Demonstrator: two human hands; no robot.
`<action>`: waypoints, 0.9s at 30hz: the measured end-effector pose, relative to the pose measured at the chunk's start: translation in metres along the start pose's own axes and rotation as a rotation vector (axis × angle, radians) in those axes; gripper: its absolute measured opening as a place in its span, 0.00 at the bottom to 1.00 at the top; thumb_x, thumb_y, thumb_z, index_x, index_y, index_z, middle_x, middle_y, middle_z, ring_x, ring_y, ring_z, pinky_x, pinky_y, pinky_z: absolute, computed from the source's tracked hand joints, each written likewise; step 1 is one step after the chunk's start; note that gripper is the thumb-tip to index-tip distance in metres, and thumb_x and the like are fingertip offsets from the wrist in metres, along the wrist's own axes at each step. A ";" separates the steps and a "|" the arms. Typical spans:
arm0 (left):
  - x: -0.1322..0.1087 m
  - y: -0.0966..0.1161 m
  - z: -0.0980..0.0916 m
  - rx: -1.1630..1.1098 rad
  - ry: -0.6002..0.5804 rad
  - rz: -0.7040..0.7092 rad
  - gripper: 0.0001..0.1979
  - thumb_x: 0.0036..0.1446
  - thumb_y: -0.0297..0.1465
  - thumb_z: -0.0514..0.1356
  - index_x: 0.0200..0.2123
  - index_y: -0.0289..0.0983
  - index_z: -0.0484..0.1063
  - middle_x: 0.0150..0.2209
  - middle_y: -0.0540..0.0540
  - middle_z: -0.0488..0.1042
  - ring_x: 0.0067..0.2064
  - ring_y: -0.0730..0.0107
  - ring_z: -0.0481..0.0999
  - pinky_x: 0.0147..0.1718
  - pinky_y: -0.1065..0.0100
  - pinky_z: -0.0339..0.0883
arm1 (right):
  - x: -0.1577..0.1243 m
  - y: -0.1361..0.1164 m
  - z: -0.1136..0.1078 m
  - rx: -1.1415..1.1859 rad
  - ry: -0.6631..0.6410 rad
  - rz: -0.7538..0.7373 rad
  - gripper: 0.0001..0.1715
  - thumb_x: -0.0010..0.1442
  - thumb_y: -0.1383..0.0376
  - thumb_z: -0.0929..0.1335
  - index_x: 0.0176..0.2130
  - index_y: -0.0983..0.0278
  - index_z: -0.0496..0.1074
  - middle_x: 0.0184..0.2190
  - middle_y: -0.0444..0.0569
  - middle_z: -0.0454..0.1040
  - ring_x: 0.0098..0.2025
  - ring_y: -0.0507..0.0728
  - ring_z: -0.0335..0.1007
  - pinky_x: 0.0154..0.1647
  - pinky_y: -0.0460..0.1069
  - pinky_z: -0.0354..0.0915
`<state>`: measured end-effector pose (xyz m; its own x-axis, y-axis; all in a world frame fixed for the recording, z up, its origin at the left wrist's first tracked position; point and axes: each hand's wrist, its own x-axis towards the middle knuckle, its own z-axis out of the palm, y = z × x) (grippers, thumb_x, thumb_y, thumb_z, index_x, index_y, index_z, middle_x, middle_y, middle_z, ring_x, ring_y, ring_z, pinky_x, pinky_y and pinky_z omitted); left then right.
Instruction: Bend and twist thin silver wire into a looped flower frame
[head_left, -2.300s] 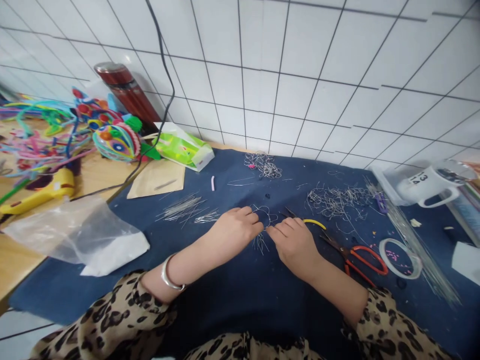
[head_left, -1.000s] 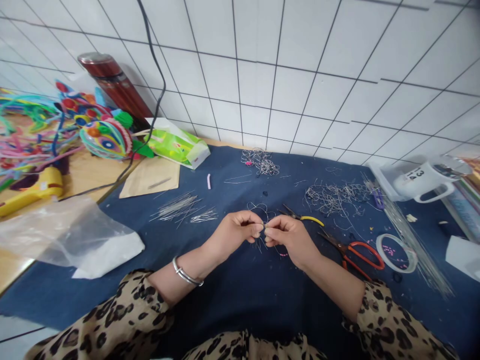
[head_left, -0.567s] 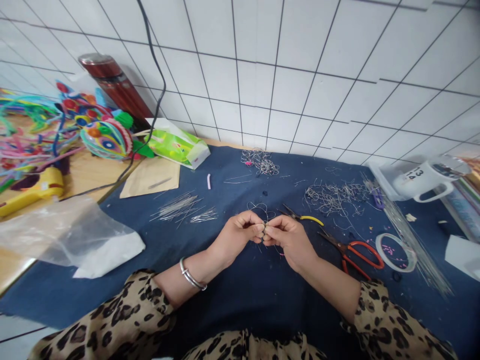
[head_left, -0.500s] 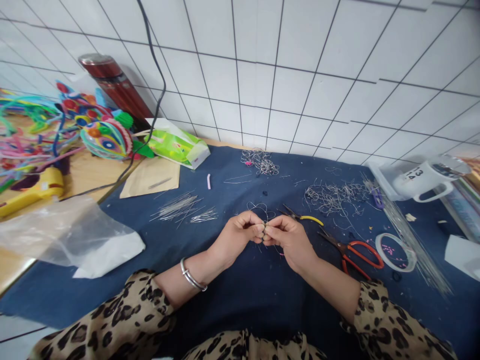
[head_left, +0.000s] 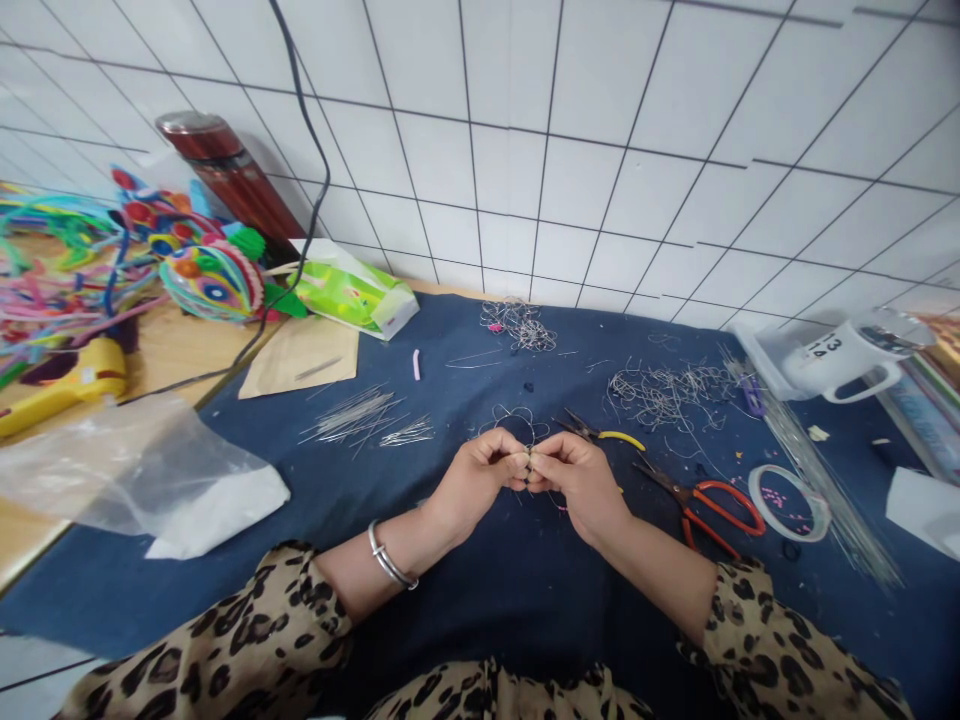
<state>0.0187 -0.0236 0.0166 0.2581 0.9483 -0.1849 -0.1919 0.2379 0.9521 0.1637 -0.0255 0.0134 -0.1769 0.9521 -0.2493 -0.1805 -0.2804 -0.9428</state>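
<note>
1. You have the thin wire piece (head_left: 529, 462) in the middle, right between your two hands, above the blue cloth (head_left: 480, 600).
2. Your left hand (head_left: 474, 480) is pinching it with thumb and finger. Your right hand (head_left: 589, 485) is pinching it too, from the other side. The fingertips almost meet, so most of the middle is hidden.
3. Thin wire loops (head_left: 523, 409) show just past your fingers. They look like part of the same piece, but I cannot be sure. A few pink beads (head_left: 562, 507) show just below your right hand; I cannot tell if they are on the wire.
4. It should feel very light, so you need hardly any strength to hold it up.
5. The wire is likely springy but easy to bend. A hard squeeze could leave a kink, and too many bends in one spot could snap it.
6. It may be smooth and slide or roll in your fingers, so hold it with the soft tips, close to the middle where the wires meet.
7. Don't hold it by the loops, as they could bend out of shape. Watch the loose ends too, since cut wire can poke you.
</note>
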 end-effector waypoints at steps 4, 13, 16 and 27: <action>-0.001 0.001 0.002 -0.012 0.003 0.010 0.04 0.53 0.26 0.58 0.27 0.33 0.66 0.25 0.50 0.72 0.28 0.77 0.70 0.29 0.73 0.65 | 0.000 -0.002 0.001 -0.022 0.011 0.000 0.07 0.50 0.64 0.69 0.28 0.66 0.68 0.21 0.42 0.69 0.25 0.49 0.67 0.28 0.47 0.67; 0.002 0.004 -0.003 0.099 -0.013 -0.028 0.05 0.53 0.30 0.57 0.29 0.33 0.66 0.27 0.49 0.71 0.29 0.74 0.72 0.31 0.71 0.67 | 0.000 -0.005 0.004 -0.041 -0.016 -0.036 0.06 0.52 0.64 0.68 0.28 0.65 0.67 0.22 0.41 0.69 0.26 0.49 0.66 0.29 0.47 0.68; 0.006 0.023 -0.017 0.298 -0.160 -0.036 0.07 0.54 0.32 0.56 0.31 0.33 0.67 0.27 0.49 0.71 0.29 0.73 0.71 0.31 0.70 0.67 | 0.001 -0.008 0.003 -0.091 -0.056 -0.037 0.05 0.52 0.65 0.67 0.29 0.64 0.66 0.23 0.41 0.68 0.26 0.49 0.66 0.31 0.48 0.68; -0.003 0.067 -0.070 1.666 -0.427 0.188 0.06 0.53 0.31 0.54 0.27 0.38 0.70 0.30 0.48 0.74 0.31 0.67 0.72 0.27 0.70 0.57 | 0.004 -0.006 0.001 -0.789 -0.176 -0.129 0.05 0.53 0.68 0.63 0.27 0.62 0.68 0.24 0.41 0.68 0.26 0.48 0.64 0.28 0.44 0.60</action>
<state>-0.0616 0.0044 0.0639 0.6140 0.7519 -0.2402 0.7891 -0.5771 0.2106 0.1631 -0.0202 0.0178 -0.3622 0.9197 -0.1515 0.5124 0.0606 -0.8566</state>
